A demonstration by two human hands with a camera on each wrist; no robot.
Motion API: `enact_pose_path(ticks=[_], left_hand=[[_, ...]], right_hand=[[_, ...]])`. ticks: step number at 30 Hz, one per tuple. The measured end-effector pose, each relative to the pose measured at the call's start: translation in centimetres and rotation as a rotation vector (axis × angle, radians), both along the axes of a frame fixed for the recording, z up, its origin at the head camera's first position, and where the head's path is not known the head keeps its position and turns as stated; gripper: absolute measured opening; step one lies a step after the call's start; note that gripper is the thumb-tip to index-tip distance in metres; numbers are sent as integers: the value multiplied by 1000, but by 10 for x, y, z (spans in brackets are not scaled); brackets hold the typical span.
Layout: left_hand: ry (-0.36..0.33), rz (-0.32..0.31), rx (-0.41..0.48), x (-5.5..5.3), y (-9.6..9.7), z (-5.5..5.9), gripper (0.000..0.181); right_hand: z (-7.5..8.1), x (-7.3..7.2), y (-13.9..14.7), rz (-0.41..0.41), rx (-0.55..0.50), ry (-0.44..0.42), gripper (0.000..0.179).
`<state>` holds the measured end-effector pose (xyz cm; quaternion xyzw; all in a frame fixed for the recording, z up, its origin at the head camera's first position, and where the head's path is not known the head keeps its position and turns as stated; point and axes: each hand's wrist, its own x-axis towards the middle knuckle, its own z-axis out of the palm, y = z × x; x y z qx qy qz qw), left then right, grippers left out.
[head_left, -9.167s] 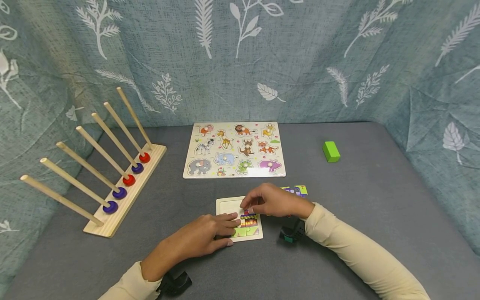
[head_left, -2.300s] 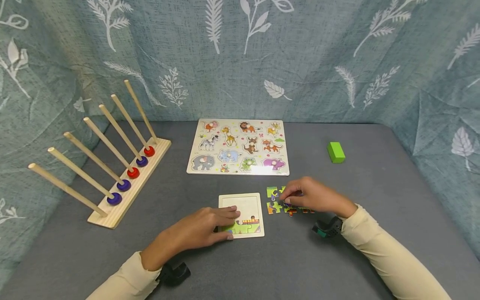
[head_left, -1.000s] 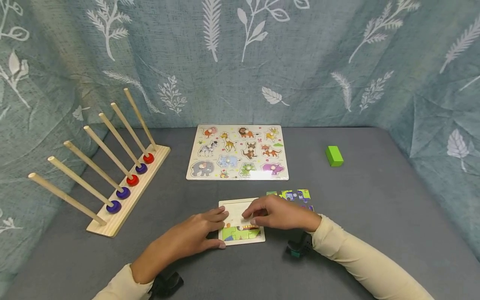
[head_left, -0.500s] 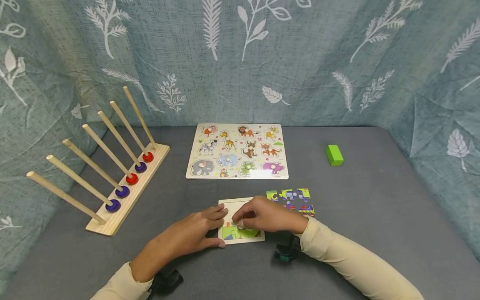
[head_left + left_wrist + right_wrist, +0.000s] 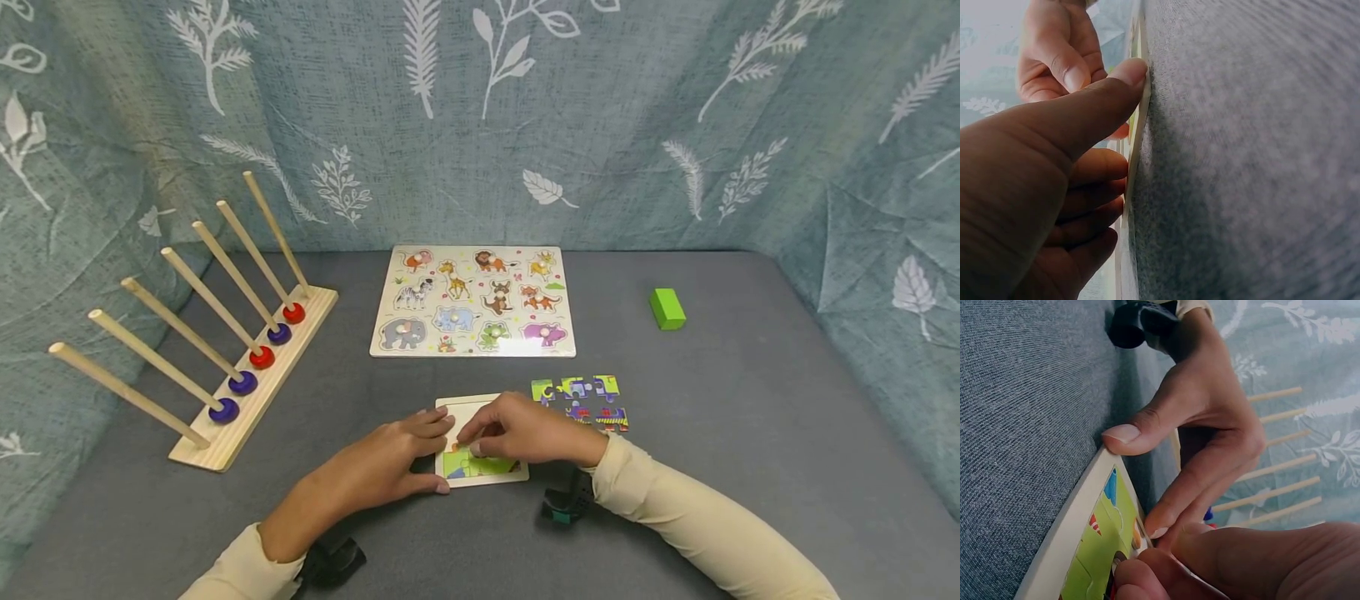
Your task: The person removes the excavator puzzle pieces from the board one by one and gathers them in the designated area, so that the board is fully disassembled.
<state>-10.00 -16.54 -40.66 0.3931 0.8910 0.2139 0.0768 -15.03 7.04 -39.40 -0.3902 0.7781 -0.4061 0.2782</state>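
Observation:
A small wooden puzzle tray [image 5: 522,477] lies in front of me, its near rows filled with green printed pieces [image 5: 1100,550]. My left hand [image 5: 397,458] steadies it, the thumb at the near left corner and the other fingers resting along the left rim. In the left wrist view, that thumb [image 5: 1132,72] presses the rim. My right hand [image 5: 517,429] reaches over the tray and pinches a puzzle piece low against the middle, mostly hidden by the fingers. In the right wrist view, a printed wheel [image 5: 1120,555] shows beside the right fingertips.
Several loose puzzle pieces [image 5: 576,388] lie right of the tray. An animal peg puzzle [image 5: 472,302] stands behind it. At left is a wooden peg rack [image 5: 255,383] with red and purple rings. A green block [image 5: 667,309] sits at the back right, before a patterned curtain [image 5: 480,125].
My right hand has come from the loose pieces to the tray, then shifted slightly left over it. A striped piece seen in the tray earlier now lies among the loose pieces. My left hand stays there.

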Motion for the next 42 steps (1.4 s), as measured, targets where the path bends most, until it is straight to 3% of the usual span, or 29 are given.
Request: enact_pose_path(ticks=[15,27,33,42], left_hand=[[-11,10,-1,0,0,-2,59],[-15,11,6,0,0,-1,59],[-38,23,18,-1,1,-1,62],[-13,14,27,-1,-1,-3,60]], right_hand=[[-3,-1,1,100,-44,-74,22],[-2,0,1,88,-144,-75,19],[-5,0,-4,47,-164,-96,18],[-4,0,-7,28,-145,-105,18]])
